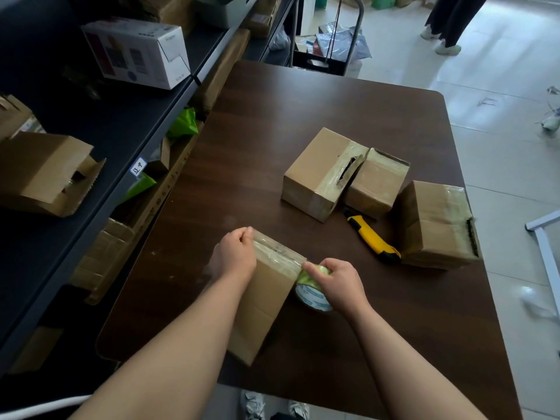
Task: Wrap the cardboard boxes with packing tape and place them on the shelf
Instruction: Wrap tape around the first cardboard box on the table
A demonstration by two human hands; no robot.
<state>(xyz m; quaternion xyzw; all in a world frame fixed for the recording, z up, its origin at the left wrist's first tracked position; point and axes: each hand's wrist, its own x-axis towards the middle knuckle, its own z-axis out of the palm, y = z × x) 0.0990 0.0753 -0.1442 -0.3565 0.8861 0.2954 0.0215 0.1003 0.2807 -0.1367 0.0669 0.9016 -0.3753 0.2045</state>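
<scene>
A dark wooden tabletop (272, 140) stands on a pale tiled floor (500, 86), with a dark shelf (121, 122) along its left. Near the front edge lies the cardboard box (266, 301). The left hand (235, 256) grips its far end, and the right hand (336, 283) clutches the tape roll (312, 298) against its side. The shelf label (138, 166) is unreadable.

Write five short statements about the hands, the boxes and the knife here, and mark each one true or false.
1. The right hand holds the tape roll beside the near box. True.
2. The yellow knife lies on the floor. False: it lies on the table, by the three far boxes.
3. The three far boxes sit on the table beyond both hands. True.
4. The left hand hangs idle, off the near box. False: it grips that box's far top edge.
5. The white box stands on the table. False: it stands on the shelf.
</scene>
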